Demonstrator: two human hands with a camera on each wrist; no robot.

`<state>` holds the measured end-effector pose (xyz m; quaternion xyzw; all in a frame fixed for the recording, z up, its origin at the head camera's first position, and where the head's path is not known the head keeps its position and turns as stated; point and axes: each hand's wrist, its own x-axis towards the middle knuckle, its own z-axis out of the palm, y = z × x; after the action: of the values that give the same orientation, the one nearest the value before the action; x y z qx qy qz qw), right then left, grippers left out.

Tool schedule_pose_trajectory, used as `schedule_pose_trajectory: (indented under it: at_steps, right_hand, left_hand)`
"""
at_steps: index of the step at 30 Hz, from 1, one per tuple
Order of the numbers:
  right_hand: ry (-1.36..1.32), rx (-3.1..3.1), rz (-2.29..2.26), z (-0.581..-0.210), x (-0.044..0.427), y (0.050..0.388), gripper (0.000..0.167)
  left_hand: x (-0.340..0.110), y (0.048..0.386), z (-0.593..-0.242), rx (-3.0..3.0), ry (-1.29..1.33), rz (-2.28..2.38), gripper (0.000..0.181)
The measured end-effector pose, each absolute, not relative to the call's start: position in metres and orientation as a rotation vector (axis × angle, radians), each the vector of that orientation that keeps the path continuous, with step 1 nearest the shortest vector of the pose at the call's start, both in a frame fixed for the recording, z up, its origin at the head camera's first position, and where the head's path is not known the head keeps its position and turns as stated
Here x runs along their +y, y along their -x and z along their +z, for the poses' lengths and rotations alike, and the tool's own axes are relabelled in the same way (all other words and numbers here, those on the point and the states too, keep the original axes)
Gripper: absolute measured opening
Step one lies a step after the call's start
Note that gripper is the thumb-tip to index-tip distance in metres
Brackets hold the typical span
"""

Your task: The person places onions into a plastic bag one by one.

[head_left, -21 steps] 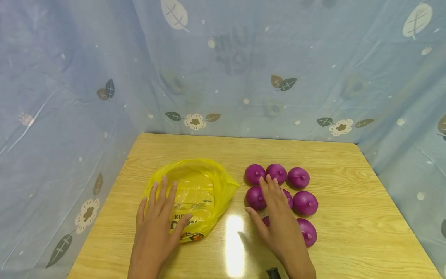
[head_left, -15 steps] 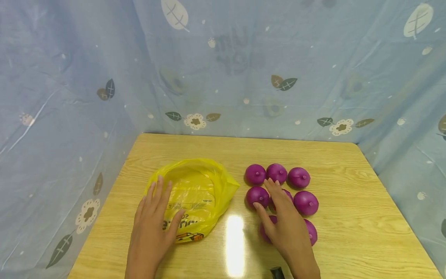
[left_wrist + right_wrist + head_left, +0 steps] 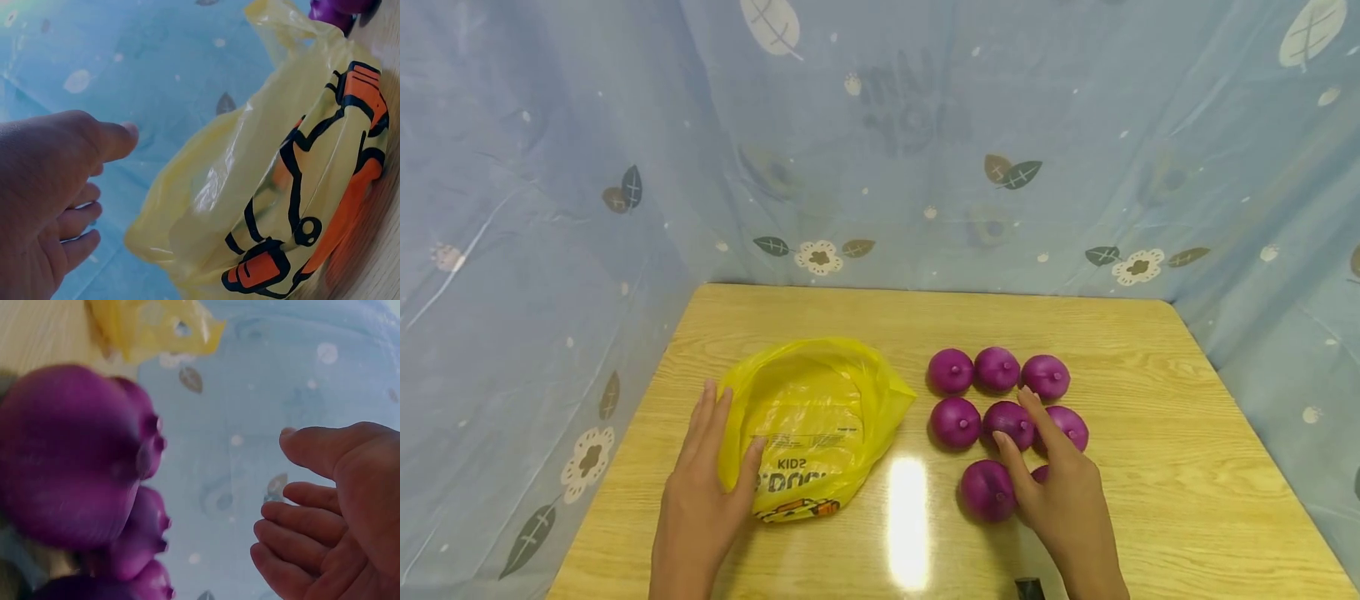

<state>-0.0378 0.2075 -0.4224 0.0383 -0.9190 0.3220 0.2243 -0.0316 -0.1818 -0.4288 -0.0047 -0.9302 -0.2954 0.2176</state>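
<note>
Yellow bag [image 3: 880,417] sits just beside the left hand [image 3: 703,492], onions [image 3: 956,422] by the right hand [image 3: 1063,492] on the tabletop [image 3: 1187,467], both grips spread — looks like reaching, next move probably calls for curling round one — one bag, eight onions showing, some partly hidden.

At my eleven o'clock I have a yellow bag [image 3: 880,392] with black lettering [image 3: 792,481] and an orange-and-black drawing [image 3: 342,224]; at my one o'clock, purple balls [image 3: 955,423]. My table [image 3: 1172,500] is yellowish wood grain. At twelve, a blue curtain [image 3: 865,150] bears brown-centred white flowers [image 3: 820,257] and brown and dark green leaves [image 3: 1022,174].
</note>
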Motion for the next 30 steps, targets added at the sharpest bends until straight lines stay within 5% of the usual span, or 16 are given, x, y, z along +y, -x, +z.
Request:
schedule_pose_trajectory:
  at_steps: [30]
  right_hand:
    - [-0.067,-2.561,0.95,-0.457,0.268,-0.002,0.076]
  left_hand:
    - [-0.195,0.04,-0.44,-2.601,-0.142,-0.914,0.072]
